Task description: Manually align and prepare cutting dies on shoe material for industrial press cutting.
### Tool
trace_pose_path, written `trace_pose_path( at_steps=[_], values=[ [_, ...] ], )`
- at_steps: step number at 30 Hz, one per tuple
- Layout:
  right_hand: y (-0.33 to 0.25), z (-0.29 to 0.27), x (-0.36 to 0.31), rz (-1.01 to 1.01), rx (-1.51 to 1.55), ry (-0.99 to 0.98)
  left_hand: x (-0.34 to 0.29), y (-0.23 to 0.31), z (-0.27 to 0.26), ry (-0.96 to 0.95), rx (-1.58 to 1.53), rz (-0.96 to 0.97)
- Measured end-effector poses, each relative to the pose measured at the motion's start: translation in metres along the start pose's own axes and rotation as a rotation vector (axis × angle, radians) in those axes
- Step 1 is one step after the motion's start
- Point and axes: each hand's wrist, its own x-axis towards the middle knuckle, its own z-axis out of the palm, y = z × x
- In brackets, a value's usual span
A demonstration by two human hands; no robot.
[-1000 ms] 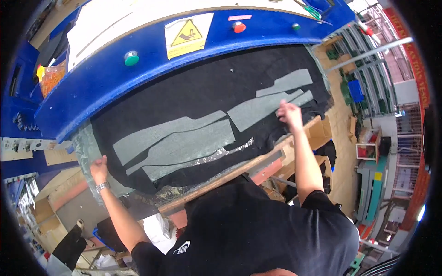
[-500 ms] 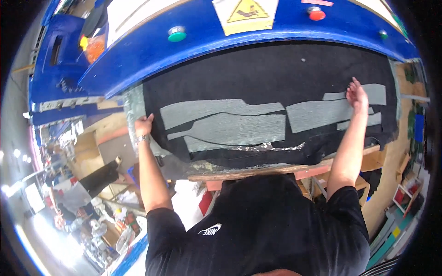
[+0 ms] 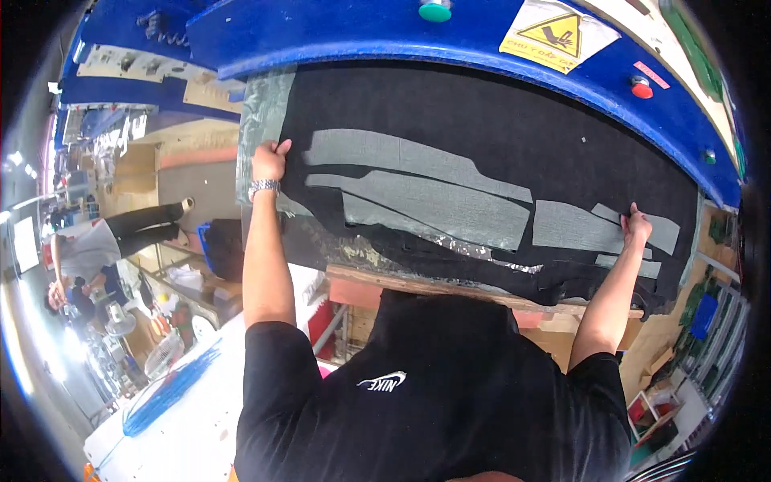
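A wide black fabric sheet [image 3: 482, 120] lies across a grey-green board [image 3: 255, 104]. Long panel-shaped grey areas [image 3: 434, 205] show within the black; they look like cut-outs with the board visible through them. At the sheet's left edge my left hand [image 3: 271, 161] is closed, thumb toward the fabric, apparently gripping that edge. Over on the right, my right hand [image 3: 638, 228] has its fingers pinched together at a narrow black strip between the grey areas. Its fingertips partly hide what they hold.
Beyond the sheet runs a blue machine beam [image 3: 337, 36] with a green button [image 3: 435, 10], a red button [image 3: 642, 87] and a yellow warning sign [image 3: 558, 36]. A wooden edge [image 3: 418, 281] borders the near side. Another person [image 3: 88, 241] is off to the left.
My view has turned, shifting the whole scene. My right hand has come down from above the sheet, its fingers going from loosely apart to pinched. My left hand stays at the left edge.
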Motion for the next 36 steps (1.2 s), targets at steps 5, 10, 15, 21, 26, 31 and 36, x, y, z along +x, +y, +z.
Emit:
trace_pose_path(
  at_steps=[5,10,15,21,26,31,36],
  values=[
    [0.005,-0.016,-0.015,-0.027,-0.110,-0.031,-0.025,-0.031,-0.005,0.028,0.038,0.026],
    [0.025,-0.049,-0.022,-0.029,-0.197,-0.056,-0.061,-0.057,-0.012,0.009,0.026,0.017],
    [0.034,-0.063,-0.039,-0.021,-0.283,-0.049,-0.101,-0.071,-0.019,-0.005,0.004,-0.031],
    [0.035,-0.078,-0.058,-0.083,-0.283,-0.006,-0.124,-0.083,-0.015,-0.036,0.001,-0.047],
    [0.052,-0.090,-0.106,-0.283,-0.199,-0.021,-0.132,-0.089,-0.021,-0.017,-0.045,0.064],
    [0.060,-0.165,-0.149,-0.372,-0.488,0.205,-0.139,-0.064,-0.019,0.243,0.028,0.232],
    [0.097,-0.299,-0.086,-0.433,-0.620,0.414,-0.187,0.071,0.008,0.002,-0.348,0.578]
  ],
)
